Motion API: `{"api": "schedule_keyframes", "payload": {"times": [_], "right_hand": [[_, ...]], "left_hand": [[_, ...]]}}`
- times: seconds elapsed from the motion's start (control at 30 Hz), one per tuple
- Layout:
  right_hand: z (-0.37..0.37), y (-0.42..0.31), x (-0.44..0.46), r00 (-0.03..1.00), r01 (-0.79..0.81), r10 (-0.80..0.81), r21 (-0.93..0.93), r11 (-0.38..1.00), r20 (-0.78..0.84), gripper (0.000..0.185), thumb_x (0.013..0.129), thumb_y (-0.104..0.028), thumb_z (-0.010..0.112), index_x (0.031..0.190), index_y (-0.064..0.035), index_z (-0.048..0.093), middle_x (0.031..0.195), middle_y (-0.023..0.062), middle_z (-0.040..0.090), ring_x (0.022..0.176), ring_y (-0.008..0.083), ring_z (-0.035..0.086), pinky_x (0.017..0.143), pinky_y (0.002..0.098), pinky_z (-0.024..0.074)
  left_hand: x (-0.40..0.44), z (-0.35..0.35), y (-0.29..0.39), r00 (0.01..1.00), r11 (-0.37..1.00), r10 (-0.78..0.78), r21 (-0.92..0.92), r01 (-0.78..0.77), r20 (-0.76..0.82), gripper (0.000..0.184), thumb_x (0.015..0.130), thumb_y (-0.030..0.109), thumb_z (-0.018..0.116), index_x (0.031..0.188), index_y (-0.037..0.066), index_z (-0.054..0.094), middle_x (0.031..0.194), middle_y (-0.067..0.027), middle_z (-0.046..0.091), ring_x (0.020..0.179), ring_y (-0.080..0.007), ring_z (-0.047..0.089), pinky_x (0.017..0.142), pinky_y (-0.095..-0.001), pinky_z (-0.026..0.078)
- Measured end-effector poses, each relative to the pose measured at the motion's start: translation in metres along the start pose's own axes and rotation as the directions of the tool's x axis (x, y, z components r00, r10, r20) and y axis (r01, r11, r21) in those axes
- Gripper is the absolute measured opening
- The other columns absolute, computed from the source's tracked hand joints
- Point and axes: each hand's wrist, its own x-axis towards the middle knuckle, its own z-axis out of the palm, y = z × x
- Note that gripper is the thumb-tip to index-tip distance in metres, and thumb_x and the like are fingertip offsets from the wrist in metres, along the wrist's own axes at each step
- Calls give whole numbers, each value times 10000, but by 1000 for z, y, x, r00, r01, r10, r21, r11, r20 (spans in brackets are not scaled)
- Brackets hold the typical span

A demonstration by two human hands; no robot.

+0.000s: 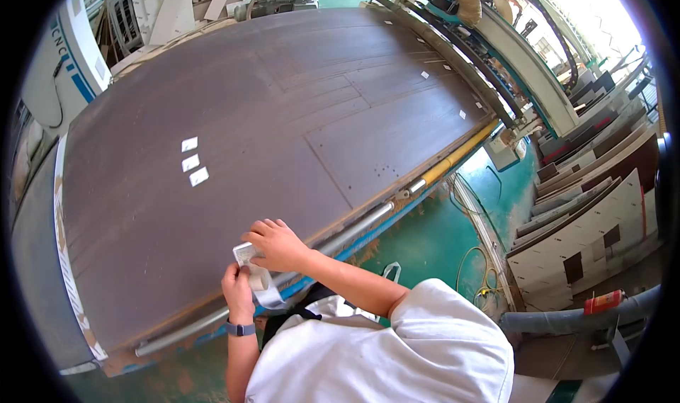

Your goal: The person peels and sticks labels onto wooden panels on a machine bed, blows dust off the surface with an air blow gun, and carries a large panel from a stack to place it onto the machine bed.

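At the near edge of a large brown board (227, 112), my left hand (239, 290), with a dark watch on its wrist, grips a roll of white labels (259, 279). A loose length of pale backing strip (270, 299) hangs below the roll. My right hand (278, 246) is closed at the roll's upper end, with its thumb side against a white label (245, 253). Its fingertips are partly hidden, and whether the label is peeled off I cannot tell. Three white labels (190, 163) lie in a row on the board ahead of my hands.
Several more small labels (425, 75) lie toward the board's far right. A machine gantry (524, 63) spans that end. A metal rail with a yellow section (460, 151) runs along the near edge. Panels (595, 240) lean at the right, near a grey pipe (567, 323).
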Motion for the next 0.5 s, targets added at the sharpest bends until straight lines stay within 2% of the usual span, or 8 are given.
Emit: {"api": "schedule_keyframes", "payload": {"times": [0.03,0.1,0.17,0.23,0.3,0.4,0.47,0.5], "right_hand": [[-13,23,-4,1000,3,-3,6,1000,-10,260,761,-289,688,922,-85,672,948,94,621,1016,284,580,851,428,448],[-32,72,-10,981,32,-25,-33,999,191,284,750,-286,716,960,-103,661,982,71,594,1002,286,561,832,434,445],[-42,122,-24,961,53,-64,49,997,267,238,741,-285,720,885,-103,667,946,64,593,963,281,565,806,426,452],[-55,170,-30,976,16,-54,174,985,212,187,739,-257,711,808,-87,676,903,76,618,929,294,588,790,428,465],[-78,210,-25,962,-50,-18,241,969,272,165,745,-234,692,784,-75,676,876,85,632,898,304,603,768,430,476],[-107,260,-8,924,-65,-67,328,943,376,134,757,-194,649,754,-62,676,837,99,651,841,325,624,726,437,493],[-122,292,16,906,-64,-76,311,948,417,188,779,-208,578,788,-62,697,866,100,684,859,320,654,744,452,508],[-126,314,27,939,-57,-53,305,951,341,173,768,-196,589,791,-64,699,871,109,687,867,330,652,740,452,518]], "left_hand": [[6,23,-2,1000,1000,8,9,-8,-2,123,906,91,573,896,-19,625,848,-33,628,776,-98,532,685,-279,446],[25,70,-9,994,995,-63,70,69,-88,115,925,100,563,894,14,633,820,-1,599,750,-92,518,664,-271,431],[40,116,-13,996,996,-84,-32,83,-27,109,916,109,587,860,19,614,822,-15,597,767,-102,532,655,-265,426],[52,166,-2,973,957,-223,-176,230,59,98,915,98,579,893,16,629,832,-23,603,776,-114,556,667,-262,434],[65,203,8,961,946,-251,-181,270,121,115,871,51,563,923,-5,649,844,-32,610,791,-127,580,688,-268,446],[82,227,15,976,975,-58,223,10,209,207,775,3,554,943,-78,644,874,-76,609,800,-153,573,705,-283,452],[91,253,30,990,972,-50,236,17,134,198,781,-3,554,943,-76,643,877,-77,611,807,-154,575,709,-282,454],[97,261,33,995,968,-43,249,20,88,190,787,-8,555,943,-74,641,879,-78,613,813,-156,577,714,-281,455]]}}
